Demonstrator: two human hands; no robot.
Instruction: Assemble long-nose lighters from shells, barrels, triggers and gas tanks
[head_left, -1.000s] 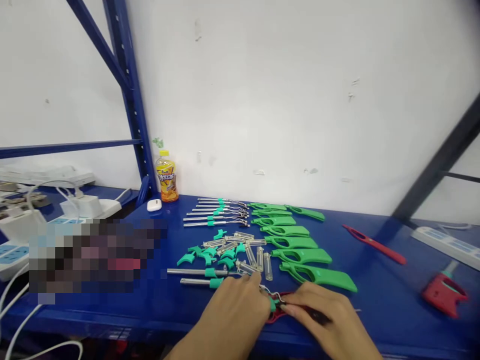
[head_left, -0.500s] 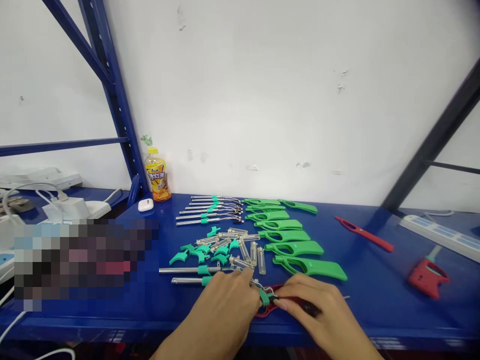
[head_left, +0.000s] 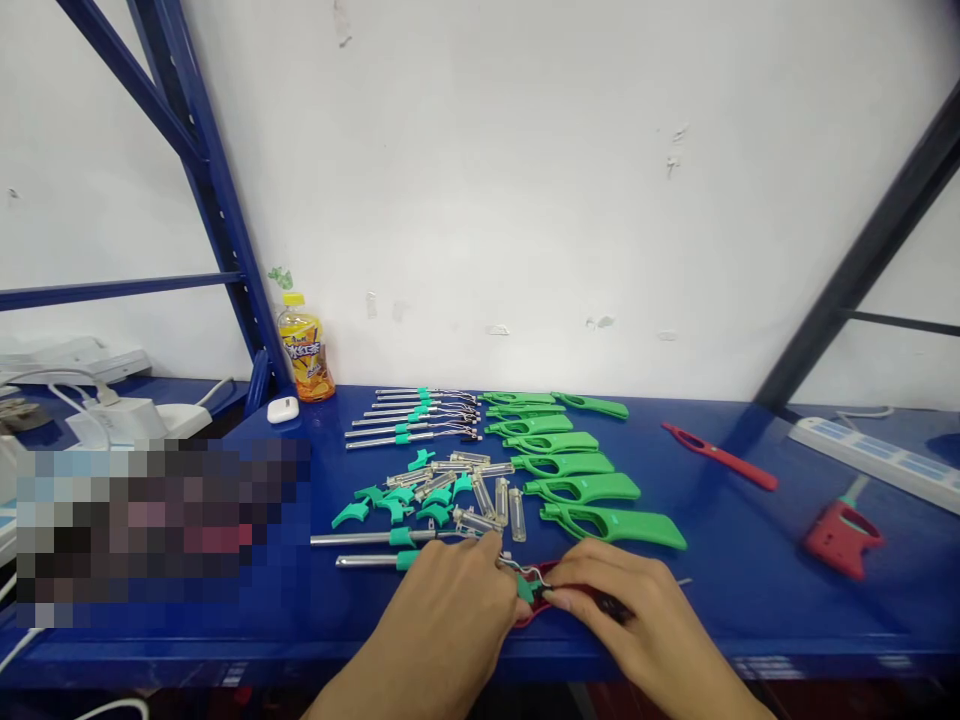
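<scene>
At the front of the blue table, a red lighter housing half (head_left: 526, 622) lies between my hands, mostly covered by them. A green trigger (head_left: 527, 588) sits in it, with white wires (head_left: 531, 570) looping above. My left hand (head_left: 457, 595) is closed at the housing's left part, thumb against the trigger. With thumb and fingertips together, my right hand (head_left: 637, 605) pinches a small black part at the wire's end, just right of the trigger. Beneath that palm shows a dark piece (head_left: 615, 607), and a thin grey tip (head_left: 684, 582) pokes out beyond the hand; their kind is unclear.
Metal lighter tubes (head_left: 375, 561), loose green triggers (head_left: 352, 513) and clear fuel tanks (head_left: 517, 515) lie beyond my hands. Green housing halves (head_left: 637, 528) form a column. Rightward are a red housing (head_left: 720, 458), a red handle piece (head_left: 844, 540) and a power strip (head_left: 877, 455). A drink bottle (head_left: 306, 355) stands behind.
The view has shifted slightly, so the table items appear a little further left. Both hands stay at the red housing, and my right fingertips have moved slightly closer to the trigger.
</scene>
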